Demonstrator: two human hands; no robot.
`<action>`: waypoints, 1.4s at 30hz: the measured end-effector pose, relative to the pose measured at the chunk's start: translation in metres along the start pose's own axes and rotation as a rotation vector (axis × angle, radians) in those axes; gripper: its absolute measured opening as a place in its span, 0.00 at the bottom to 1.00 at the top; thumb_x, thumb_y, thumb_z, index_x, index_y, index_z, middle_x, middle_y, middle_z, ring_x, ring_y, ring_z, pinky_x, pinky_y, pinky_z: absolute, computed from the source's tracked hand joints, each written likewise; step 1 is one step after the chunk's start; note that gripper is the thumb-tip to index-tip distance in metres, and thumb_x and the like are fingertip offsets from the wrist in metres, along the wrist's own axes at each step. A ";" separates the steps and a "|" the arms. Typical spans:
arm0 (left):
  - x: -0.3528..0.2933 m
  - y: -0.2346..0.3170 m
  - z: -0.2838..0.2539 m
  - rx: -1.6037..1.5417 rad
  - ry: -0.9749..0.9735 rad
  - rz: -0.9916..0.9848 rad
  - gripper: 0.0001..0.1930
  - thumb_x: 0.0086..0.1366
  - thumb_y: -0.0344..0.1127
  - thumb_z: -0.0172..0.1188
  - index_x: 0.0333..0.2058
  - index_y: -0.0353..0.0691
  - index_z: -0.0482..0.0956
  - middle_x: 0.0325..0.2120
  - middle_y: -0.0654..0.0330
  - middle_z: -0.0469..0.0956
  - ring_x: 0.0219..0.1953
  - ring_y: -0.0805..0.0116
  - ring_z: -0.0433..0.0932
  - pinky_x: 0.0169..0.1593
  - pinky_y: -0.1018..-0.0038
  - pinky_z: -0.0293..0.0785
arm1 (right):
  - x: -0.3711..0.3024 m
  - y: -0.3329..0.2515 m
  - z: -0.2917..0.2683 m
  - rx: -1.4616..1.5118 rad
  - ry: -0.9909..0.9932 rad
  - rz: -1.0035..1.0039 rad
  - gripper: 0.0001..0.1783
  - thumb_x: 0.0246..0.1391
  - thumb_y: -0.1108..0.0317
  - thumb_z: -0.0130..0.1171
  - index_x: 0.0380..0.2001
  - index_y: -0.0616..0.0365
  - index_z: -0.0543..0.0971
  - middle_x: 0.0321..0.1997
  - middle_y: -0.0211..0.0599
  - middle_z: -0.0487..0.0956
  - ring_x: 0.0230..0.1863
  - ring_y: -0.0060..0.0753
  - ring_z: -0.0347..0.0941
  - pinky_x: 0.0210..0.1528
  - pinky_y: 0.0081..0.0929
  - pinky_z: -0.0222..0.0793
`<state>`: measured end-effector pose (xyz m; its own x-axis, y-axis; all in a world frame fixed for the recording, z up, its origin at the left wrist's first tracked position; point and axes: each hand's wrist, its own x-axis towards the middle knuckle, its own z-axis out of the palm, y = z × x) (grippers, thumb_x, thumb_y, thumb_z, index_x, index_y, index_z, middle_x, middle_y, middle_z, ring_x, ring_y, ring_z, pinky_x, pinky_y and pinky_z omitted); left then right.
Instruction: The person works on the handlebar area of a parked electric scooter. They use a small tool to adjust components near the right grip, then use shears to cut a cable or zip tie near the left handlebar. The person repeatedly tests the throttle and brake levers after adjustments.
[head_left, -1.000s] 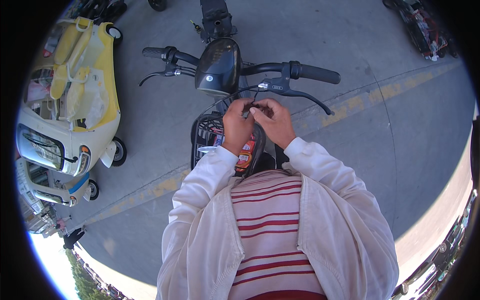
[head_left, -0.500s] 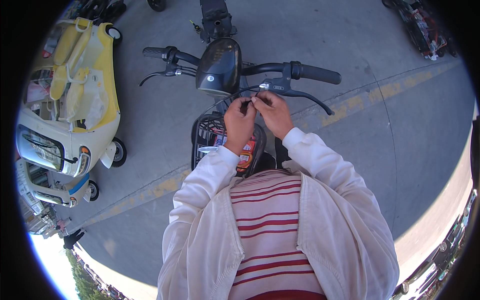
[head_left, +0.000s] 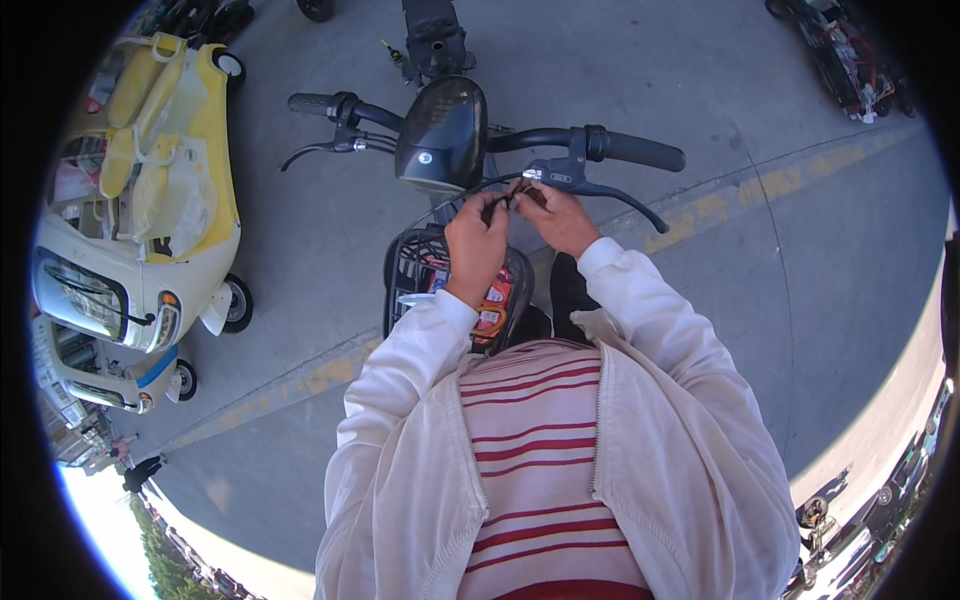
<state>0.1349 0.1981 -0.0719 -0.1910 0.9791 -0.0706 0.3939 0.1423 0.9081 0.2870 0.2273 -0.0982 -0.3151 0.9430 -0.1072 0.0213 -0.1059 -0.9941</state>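
Before me stands an electric bike with a black handlebar (head_left: pixel 535 140) and a dark, rounded front housing (head_left: pixel 440 130). My left hand (head_left: pixel 477 248) is closed in a pinch above the front basket (head_left: pixel 397 275). Close by, just under the silver cable adjuster (head_left: pixel 532 174) of the brake lever (head_left: pixel 625 205), my right hand (head_left: pixel 560 220) pinches too. A short thin black strand (head_left: pixel 510 200) shows between the fingertips of both hands; its ends are hidden. A black brake cable (head_left: pixel 465 190) curves from the adjuster behind my left hand.
Packets in red and orange wrapping (head_left: pixel 490 318) lie in the basket. A yellow and white three-wheeler (head_left: pixel 190 220) stands at the left, with another white vehicle (head_left: pixel 110 375) nearer. A loaded vehicle (head_left: pixel 845 65) is at the far right. A faded yellow line (head_left: pixel 700 210) crosses the pavement.
My right hand has shifted slightly down and right, opening a small gap between the hands, where the thin strand now shows. My left hand stays nearly in place.
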 end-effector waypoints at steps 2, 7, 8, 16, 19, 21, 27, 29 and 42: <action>0.000 0.001 -0.001 0.010 0.002 0.014 0.11 0.64 0.33 0.61 0.41 0.31 0.82 0.28 0.51 0.84 0.30 0.63 0.85 0.38 0.71 0.78 | 0.000 -0.003 -0.001 -0.053 0.006 0.011 0.10 0.65 0.75 0.51 0.48 0.62 0.76 0.38 0.31 0.78 0.40 0.22 0.74 0.47 0.25 0.74; 0.001 0.009 -0.002 -0.018 -0.031 0.006 0.11 0.65 0.32 0.61 0.42 0.32 0.82 0.30 0.51 0.85 0.31 0.63 0.86 0.39 0.72 0.78 | 0.000 -0.002 0.003 0.072 0.002 -0.010 0.10 0.65 0.75 0.52 0.48 0.62 0.76 0.39 0.31 0.79 0.40 0.22 0.74 0.47 0.24 0.74; 0.002 0.009 -0.002 -0.023 -0.033 0.001 0.11 0.65 0.32 0.61 0.42 0.32 0.82 0.30 0.51 0.85 0.32 0.63 0.86 0.39 0.72 0.78 | 0.001 0.000 0.002 0.079 -0.006 -0.010 0.10 0.65 0.75 0.52 0.48 0.62 0.76 0.39 0.31 0.79 0.40 0.21 0.74 0.47 0.24 0.74; 0.002 0.002 0.002 0.025 -0.038 0.102 0.12 0.65 0.31 0.61 0.44 0.32 0.79 0.30 0.50 0.85 0.32 0.60 0.86 0.39 0.68 0.80 | 0.004 0.008 -0.006 0.041 -0.067 -0.041 0.09 0.65 0.74 0.52 0.46 0.61 0.76 0.40 0.32 0.79 0.41 0.22 0.75 0.47 0.24 0.75; 0.000 -0.001 0.001 0.213 -0.010 0.228 0.12 0.65 0.32 0.61 0.45 0.34 0.75 0.31 0.49 0.84 0.32 0.52 0.85 0.37 0.63 0.80 | 0.001 0.005 -0.006 -0.044 -0.035 -0.050 0.08 0.65 0.74 0.53 0.46 0.61 0.76 0.38 0.34 0.80 0.39 0.22 0.76 0.45 0.25 0.75; 0.000 -0.001 0.000 0.240 -0.018 0.256 0.12 0.65 0.32 0.61 0.44 0.35 0.73 0.31 0.48 0.83 0.32 0.49 0.84 0.36 0.60 0.79 | 0.000 0.004 -0.006 -0.073 -0.016 -0.089 0.08 0.64 0.74 0.54 0.45 0.62 0.76 0.37 0.37 0.80 0.38 0.25 0.77 0.44 0.27 0.75; -0.002 -0.001 0.002 0.285 0.022 0.279 0.10 0.66 0.32 0.62 0.41 0.34 0.73 0.27 0.53 0.83 0.28 0.60 0.85 0.33 0.68 0.78 | -0.002 0.000 -0.004 -0.294 0.047 -0.173 0.10 0.60 0.72 0.57 0.44 0.62 0.75 0.36 0.45 0.80 0.34 0.39 0.79 0.40 0.34 0.75; -0.003 -0.001 0.002 0.264 0.018 0.273 0.10 0.66 0.32 0.62 0.41 0.34 0.73 0.27 0.53 0.82 0.28 0.61 0.85 0.32 0.69 0.78 | -0.003 0.002 -0.002 -0.319 0.073 -0.174 0.11 0.59 0.72 0.57 0.45 0.62 0.75 0.36 0.47 0.80 0.32 0.42 0.78 0.40 0.35 0.75; -0.011 0.002 0.000 0.114 -0.010 0.304 0.11 0.63 0.30 0.64 0.41 0.36 0.73 0.27 0.52 0.82 0.28 0.56 0.84 0.32 0.66 0.78 | -0.003 -0.002 0.000 0.023 0.080 -0.033 0.13 0.65 0.71 0.50 0.51 0.55 0.77 0.27 0.27 0.75 0.24 0.16 0.67 0.26 0.20 0.65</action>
<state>0.1380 0.1873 -0.0699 -0.0400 0.9805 0.1923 0.5301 -0.1423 0.8359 0.2879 0.2246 -0.0956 -0.2382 0.9682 -0.0760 -0.0102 -0.0808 -0.9967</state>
